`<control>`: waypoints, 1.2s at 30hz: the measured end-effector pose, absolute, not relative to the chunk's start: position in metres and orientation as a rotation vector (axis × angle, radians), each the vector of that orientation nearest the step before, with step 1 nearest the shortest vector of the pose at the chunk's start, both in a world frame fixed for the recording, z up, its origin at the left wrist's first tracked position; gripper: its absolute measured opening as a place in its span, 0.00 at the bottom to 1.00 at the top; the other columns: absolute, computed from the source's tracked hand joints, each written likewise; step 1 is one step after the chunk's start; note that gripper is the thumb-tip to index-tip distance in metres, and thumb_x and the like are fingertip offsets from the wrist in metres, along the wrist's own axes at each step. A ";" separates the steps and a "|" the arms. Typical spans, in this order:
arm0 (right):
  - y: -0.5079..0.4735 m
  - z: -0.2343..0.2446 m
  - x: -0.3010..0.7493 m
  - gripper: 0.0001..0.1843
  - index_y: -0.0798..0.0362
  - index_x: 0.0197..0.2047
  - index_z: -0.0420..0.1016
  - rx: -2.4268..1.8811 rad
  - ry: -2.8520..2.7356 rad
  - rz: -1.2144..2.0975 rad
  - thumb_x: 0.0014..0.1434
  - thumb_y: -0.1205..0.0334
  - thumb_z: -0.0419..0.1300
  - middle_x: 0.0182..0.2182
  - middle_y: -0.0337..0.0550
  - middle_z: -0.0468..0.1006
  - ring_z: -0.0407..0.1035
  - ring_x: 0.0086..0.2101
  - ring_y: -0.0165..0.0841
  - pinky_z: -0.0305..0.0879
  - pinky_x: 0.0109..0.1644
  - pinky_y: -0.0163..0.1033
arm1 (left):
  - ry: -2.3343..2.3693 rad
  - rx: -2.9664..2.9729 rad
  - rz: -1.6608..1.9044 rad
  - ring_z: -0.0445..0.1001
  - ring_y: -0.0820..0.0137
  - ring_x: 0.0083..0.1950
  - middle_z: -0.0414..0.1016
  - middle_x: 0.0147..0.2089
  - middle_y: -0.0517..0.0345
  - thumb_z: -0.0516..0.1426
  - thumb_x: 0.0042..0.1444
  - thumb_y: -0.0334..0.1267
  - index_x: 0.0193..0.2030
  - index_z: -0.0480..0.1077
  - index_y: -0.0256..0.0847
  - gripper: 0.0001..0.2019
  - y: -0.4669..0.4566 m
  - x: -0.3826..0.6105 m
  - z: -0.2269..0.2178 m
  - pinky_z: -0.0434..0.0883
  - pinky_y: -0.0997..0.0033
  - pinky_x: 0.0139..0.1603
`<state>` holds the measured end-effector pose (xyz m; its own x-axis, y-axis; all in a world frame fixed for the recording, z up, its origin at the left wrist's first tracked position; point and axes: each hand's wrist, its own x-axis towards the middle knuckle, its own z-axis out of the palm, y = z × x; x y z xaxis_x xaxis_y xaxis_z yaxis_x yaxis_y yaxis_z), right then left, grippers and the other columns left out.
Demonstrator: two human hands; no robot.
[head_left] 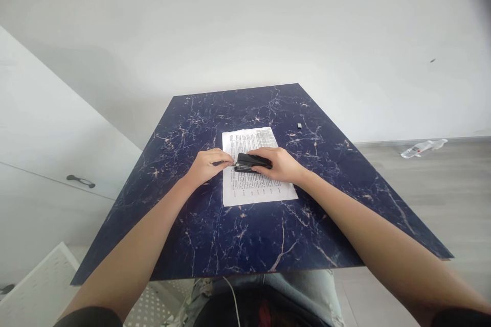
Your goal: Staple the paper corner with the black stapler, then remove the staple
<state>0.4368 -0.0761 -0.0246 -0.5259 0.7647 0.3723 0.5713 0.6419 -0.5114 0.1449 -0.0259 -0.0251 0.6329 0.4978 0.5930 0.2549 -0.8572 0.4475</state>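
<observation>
A black stapler [243, 159] rests over printed paper sheets [261, 198], lying sideways with its front end to the left. My right hand [282, 163] is wrapped round the stapler's rear part, hiding that end of it. At the stapler's front end, the thumb and fingertips of my left hand [209, 166] are pinched together. A small metallic bit shows by those fingertips; whether it is part of the stapler I cannot tell. Lines of text cover the top sheet, partly hidden under the stapler and my hands.
The dark blue marble-patterned table [238, 250] bears a small grey block [299, 126] at the back right. A white wall [245, 25] stands behind it. A white cabinet with a dark handle [80, 181] is at left. Clear plastic packaging [422, 148] lies on the floor at right.
</observation>
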 end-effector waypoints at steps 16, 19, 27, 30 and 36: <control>-0.076 -0.024 0.436 0.22 0.45 0.64 0.74 -1.039 -2.283 0.453 0.69 0.53 0.62 0.50 0.44 0.83 0.78 0.45 0.40 0.75 0.48 0.46 | 0.653 2.577 0.903 0.78 0.62 0.42 0.86 0.40 0.56 0.65 0.64 0.42 0.42 0.83 0.49 0.05 -0.021 0.142 -0.029 0.77 0.55 0.45; -0.076 -0.024 0.437 0.23 0.45 0.64 0.74 -1.037 -2.279 0.457 0.68 0.53 0.63 0.51 0.44 0.83 0.78 0.46 0.40 0.75 0.49 0.47 | 0.673 2.584 0.890 0.76 0.61 0.43 0.85 0.41 0.55 0.65 0.64 0.42 0.43 0.83 0.49 0.05 -0.019 0.139 -0.029 0.76 0.54 0.46; -0.075 -0.023 0.438 0.25 0.44 0.65 0.74 -1.029 -2.261 0.515 0.67 0.53 0.64 0.53 0.44 0.82 0.78 0.48 0.41 0.76 0.52 0.49 | 0.684 2.516 0.852 0.78 0.61 0.48 0.84 0.47 0.51 0.66 0.61 0.42 0.47 0.82 0.47 0.09 -0.011 0.121 -0.021 0.76 0.53 0.52; -0.073 -0.020 0.443 0.32 0.43 0.67 0.73 -1.032 -2.270 0.556 0.62 0.51 0.69 0.56 0.45 0.81 0.77 0.51 0.42 0.75 0.55 0.50 | 0.700 2.417 0.740 0.81 0.61 0.51 0.82 0.55 0.48 0.66 0.61 0.42 0.55 0.80 0.45 0.16 -0.007 0.114 -0.021 0.77 0.55 0.55; -0.070 -0.014 0.450 0.22 0.47 0.59 0.81 -1.081 -2.356 0.655 0.60 0.57 0.68 0.45 0.44 0.85 0.79 0.39 0.38 0.74 0.42 0.44 | 0.869 2.264 0.584 0.83 0.61 0.50 0.85 0.51 0.53 0.65 0.62 0.41 0.54 0.81 0.47 0.14 -0.005 0.116 -0.027 0.77 0.54 0.58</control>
